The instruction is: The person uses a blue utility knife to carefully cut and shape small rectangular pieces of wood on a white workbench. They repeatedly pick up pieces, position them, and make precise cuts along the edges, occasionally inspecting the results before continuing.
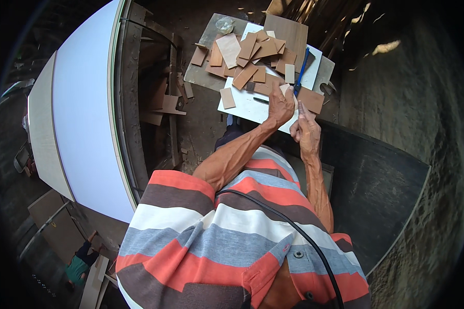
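Grip of left hand [281, 107] pinched around small pale piece [285, 88].

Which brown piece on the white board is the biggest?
The brown panel across the far edge of the white board, beyond the small pieces: it looks much wider than any of them.

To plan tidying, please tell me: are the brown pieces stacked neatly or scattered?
Scattered: the brown pieces lie in a loose heap, overlapping at different angles.
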